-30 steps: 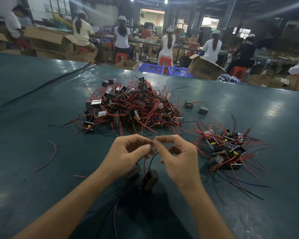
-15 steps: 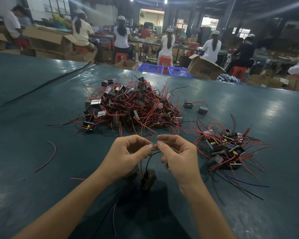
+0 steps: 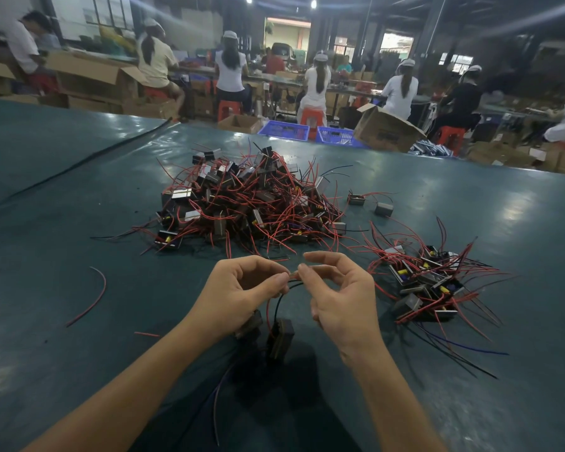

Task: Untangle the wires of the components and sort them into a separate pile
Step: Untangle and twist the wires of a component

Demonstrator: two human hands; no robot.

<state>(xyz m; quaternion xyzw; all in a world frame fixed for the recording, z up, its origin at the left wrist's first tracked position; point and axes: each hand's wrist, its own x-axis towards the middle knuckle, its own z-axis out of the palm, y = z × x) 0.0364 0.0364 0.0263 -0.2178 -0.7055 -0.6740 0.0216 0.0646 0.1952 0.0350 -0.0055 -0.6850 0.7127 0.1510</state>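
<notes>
Both grips narrow: left hand [image 3: 242,295] and right hand [image 3: 340,298] pinch wire ends [image 3: 292,276], near centre above desk [image 3: 46,223]. 2 components [image 3: 280,337] hang below, 2nd by left palm. Rec.: part ends slowly, no yanking. Piles: 2, i.e. tangled pile [image 3: 248,203] far, sorted pile [image 3: 424,282] right. Strays [image 3: 384,209]: 2.

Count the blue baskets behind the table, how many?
2. The left basket sits just past the far edge of the table. The right basket is beside it, next to an open cardboard box. More may be hidden below the table edge.
</notes>
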